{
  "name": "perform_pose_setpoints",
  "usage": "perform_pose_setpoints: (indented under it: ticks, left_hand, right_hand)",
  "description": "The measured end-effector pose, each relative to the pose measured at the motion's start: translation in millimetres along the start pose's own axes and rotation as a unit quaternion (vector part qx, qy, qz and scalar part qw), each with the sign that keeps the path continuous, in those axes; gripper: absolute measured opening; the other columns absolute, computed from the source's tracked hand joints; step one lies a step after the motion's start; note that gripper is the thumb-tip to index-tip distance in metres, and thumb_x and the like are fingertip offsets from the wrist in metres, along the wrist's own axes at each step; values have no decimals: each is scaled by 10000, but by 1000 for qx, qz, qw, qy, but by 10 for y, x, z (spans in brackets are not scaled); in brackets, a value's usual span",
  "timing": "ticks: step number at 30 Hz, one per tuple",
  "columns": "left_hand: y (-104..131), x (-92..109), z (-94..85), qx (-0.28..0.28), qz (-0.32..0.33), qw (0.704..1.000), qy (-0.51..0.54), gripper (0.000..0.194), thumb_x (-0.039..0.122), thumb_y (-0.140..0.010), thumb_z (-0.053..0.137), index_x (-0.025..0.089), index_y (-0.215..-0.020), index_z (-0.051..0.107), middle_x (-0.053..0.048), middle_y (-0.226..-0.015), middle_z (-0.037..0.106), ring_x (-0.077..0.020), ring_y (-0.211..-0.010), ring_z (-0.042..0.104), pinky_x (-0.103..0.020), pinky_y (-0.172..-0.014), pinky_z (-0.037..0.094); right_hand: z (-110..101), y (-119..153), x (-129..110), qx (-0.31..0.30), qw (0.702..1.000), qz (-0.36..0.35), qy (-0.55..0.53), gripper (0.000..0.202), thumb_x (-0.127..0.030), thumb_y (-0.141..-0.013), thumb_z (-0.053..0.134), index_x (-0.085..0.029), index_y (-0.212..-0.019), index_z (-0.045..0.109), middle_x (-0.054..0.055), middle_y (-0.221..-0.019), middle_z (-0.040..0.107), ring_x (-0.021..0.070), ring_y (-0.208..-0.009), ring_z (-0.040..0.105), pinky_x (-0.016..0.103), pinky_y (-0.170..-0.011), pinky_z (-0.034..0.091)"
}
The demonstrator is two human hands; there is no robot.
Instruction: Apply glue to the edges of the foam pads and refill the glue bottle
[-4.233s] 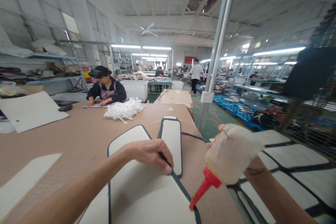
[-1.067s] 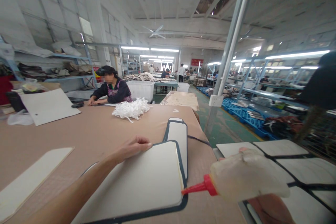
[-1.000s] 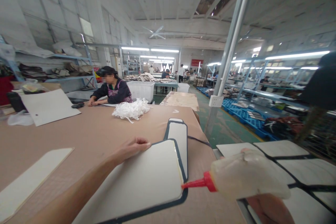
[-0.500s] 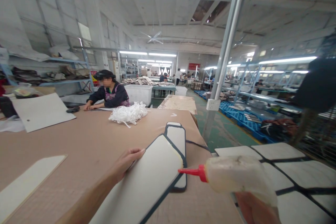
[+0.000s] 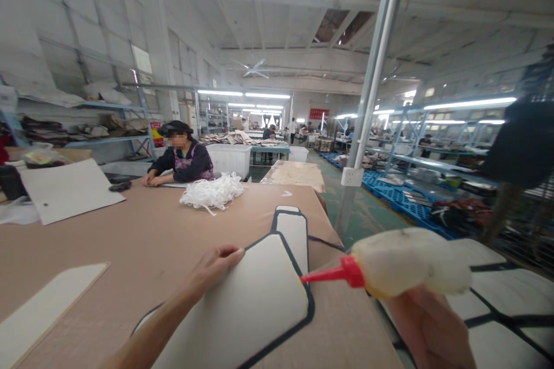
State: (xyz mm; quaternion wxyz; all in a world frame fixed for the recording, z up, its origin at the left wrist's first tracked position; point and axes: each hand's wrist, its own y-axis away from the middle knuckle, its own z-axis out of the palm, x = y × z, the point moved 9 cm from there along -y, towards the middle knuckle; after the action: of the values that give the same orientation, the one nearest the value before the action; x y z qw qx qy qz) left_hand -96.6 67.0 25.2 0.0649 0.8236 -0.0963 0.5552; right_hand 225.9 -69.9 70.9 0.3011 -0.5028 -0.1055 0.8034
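Note:
My left hand [image 5: 223, 262] grips the far left edge of a large cream panel [image 5: 242, 305] with a dark border, thumb on top. Around a translucent squeeze bottle [image 5: 402, 262] with a red nozzle, my right hand [image 5: 426, 317] is closed from below. The bottle lies nearly level, and its nozzle tip points left at the panel's right edge, where a thin yellowish line runs along the border. Beneath and beyond this panel is a smaller dark-edged panel [image 5: 292, 230], partly covered. A bare cream panel [image 5: 52, 305] rests at the left of the brown table [image 5: 142, 248].
A heap of white strips [image 5: 212, 191] sits at the table's far side, near a co-worker [image 5: 186, 158] leaning on it. A white board [image 5: 71, 190] stands at the left. Dark-edged panels [image 5: 506, 334] lie low on the right. A metal post [image 5: 367, 98] rises beyond the table corner.
The panel in my left hand has turned and shifted slightly. The bottle has moved a little right and up, its nozzle tip still at the panel's edge.

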Motion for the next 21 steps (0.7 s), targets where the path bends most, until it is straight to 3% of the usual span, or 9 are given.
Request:
perform_pose_setpoints:
  ticks: [4,10,14,18,21]
  left_hand:
    - [-6,128,71,-80,44,994,-60,423,580,-683,562,159,-639,572,31,-580,458,-135,-576,405,-244,-537,265]
    - [57,384,170,-155,138,973,-104,408,512,-775,512,190,-560,385,53,-583,263,-103,-554,261,-254,-518,175]
    - [107,417,198,-174,129,971,-97,411,525,-783,505,193,-576,381,51,-592,254,-104,-558,249,-260,-521,169]
    - [128,411,195,-172,110,975,-88,430,561,-764,516,191,-580,397,50,-590,262,-105,-559,246,-261,-519,165]
    - [138,430,189,-170,108,975,-92,416,554,-766,515,186,-593,426,46,-593,282,-108,-564,259,-262,-524,169]
  right_hand:
    - [44,-318,-181,-7,1000,19,3,685,-251,-488,835,-286,-1141,629,53,-938,740,292,-845,692,380,-773,574]
    - [227,-417,-171,-86,995,31,25,622,-169,-512,795,-274,-1102,629,34,-901,735,272,-857,677,346,-734,563]
    - [174,-423,-139,-100,994,36,26,619,-127,-506,771,-263,-1093,630,40,-918,727,240,-787,669,271,-606,541]
    - [32,-400,-57,-101,993,50,19,639,-121,-491,778,-271,-1094,628,28,-912,722,203,-699,646,267,-620,535]
    - [-41,-358,-13,-98,992,71,21,724,-110,-458,802,-279,-1134,607,23,-923,717,209,-747,650,264,-642,532]
